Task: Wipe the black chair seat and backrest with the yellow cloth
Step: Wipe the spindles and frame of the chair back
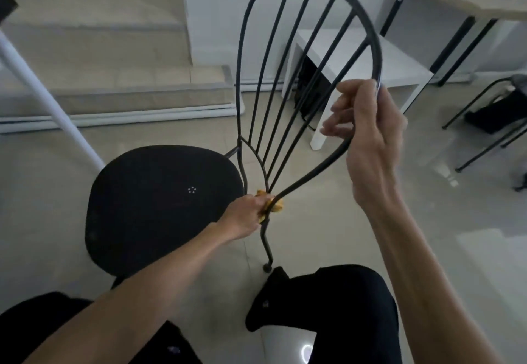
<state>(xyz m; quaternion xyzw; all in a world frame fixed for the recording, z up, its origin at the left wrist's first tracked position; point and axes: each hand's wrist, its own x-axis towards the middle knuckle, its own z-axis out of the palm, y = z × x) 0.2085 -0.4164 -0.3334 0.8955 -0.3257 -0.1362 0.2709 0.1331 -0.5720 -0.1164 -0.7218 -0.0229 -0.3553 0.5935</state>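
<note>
The yellow cloth point(269, 206) is clamped by the left hand point(242, 218) around the backrest point(299, 64) base at frame centre; the rim is gripped by the right hand point(368, 135); the seat point(159, 204) is judged possibly still unwiped.

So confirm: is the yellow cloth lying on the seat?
No. The left hand grips the yellow cloth around the backrest base.

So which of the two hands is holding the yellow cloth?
The left hand, low at the black metal backrest's base, clutches the yellow cloth; the right hand grips its rim bare.
</note>
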